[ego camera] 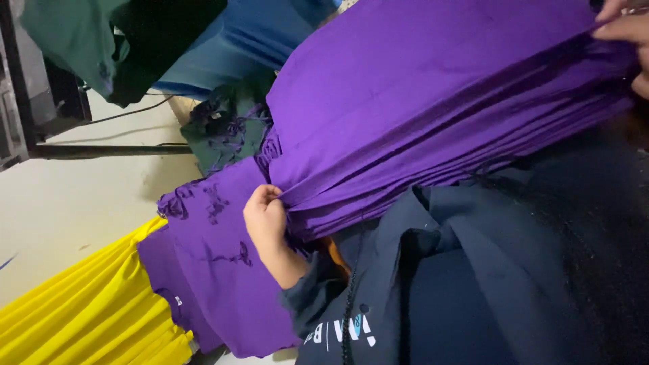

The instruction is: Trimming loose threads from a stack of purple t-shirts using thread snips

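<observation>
A thick stack of folded purple cloth [433,101] lies tilted, edges layered.

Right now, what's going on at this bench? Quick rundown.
A person in a dark navy hoodie is working a thick stack of purple fabric pieces. The left hand pinches the stack's layered edge at one end; the right hand, only partly in view at the top corner, grips the other end. Yellow fabric lies beside it, with blue fabric and green fabric behind.
</observation>
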